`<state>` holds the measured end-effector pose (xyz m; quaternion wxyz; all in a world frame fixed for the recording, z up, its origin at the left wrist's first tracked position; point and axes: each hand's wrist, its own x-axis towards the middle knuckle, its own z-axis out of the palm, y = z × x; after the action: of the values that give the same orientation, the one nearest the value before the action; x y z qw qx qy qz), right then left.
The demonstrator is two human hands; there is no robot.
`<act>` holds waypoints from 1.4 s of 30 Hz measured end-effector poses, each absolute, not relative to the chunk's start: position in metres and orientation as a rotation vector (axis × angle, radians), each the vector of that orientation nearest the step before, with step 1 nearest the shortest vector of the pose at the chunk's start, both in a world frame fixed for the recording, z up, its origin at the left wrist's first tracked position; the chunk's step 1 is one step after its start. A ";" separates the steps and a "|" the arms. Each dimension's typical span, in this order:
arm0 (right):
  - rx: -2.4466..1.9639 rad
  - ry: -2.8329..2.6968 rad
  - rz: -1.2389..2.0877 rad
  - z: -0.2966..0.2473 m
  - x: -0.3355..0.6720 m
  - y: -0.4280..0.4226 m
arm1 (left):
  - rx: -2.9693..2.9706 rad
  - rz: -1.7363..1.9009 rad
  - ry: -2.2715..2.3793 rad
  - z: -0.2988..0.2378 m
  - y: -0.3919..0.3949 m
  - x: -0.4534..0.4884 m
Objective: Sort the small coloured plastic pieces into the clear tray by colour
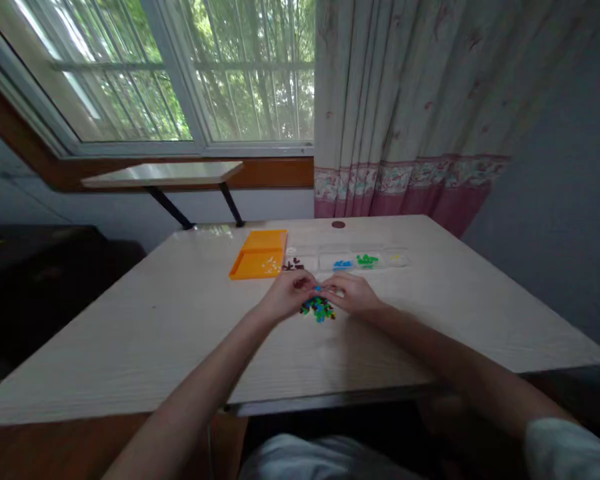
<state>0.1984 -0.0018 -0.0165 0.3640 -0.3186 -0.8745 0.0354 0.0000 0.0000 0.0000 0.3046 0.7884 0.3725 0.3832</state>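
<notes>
My left hand and my right hand meet over the middle of the table, fingers closed in a pinch. Between their fingertips shows a small blue piece, too small to make out its exact shape. Just below the fingers lies a heap of small mixed pieces in green, blue, dark brown and yellow. Part of this heap is hidden behind the fingers.
Beyond my hands, an orange tray holds small white pieces. A clear compartment box holds dark brown, blue, green and yellow pieces. A brown disc lies near the table's far edge, and a raised shelf stands back left.
</notes>
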 end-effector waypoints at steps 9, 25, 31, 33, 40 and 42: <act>-0.793 -2.220 0.098 -0.016 0.197 -0.002 | 2.082 0.961 0.964 0.004 -0.003 0.000; -0.774 -1.941 -0.083 0.004 0.216 -0.002 | 2.531 0.642 1.087 0.015 0.008 -0.028; -0.802 -1.964 -0.106 0.003 0.219 0.001 | 2.595 0.576 0.904 0.011 0.006 -0.024; -0.789 -1.967 -0.111 0.002 0.218 0.001 | 2.624 0.519 0.945 0.010 0.005 -0.023; -0.786 -1.946 -0.129 0.004 0.219 -0.001 | 2.681 0.447 1.034 0.008 0.006 -0.025; -0.782 -1.939 -0.129 0.005 0.219 -0.001 | 2.692 0.433 1.056 0.008 0.006 -0.025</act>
<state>0.2193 -0.0010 0.0049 0.4999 -0.3233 -0.8017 -0.0533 -0.0249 0.0060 0.0084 0.1084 0.9153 0.3590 0.1472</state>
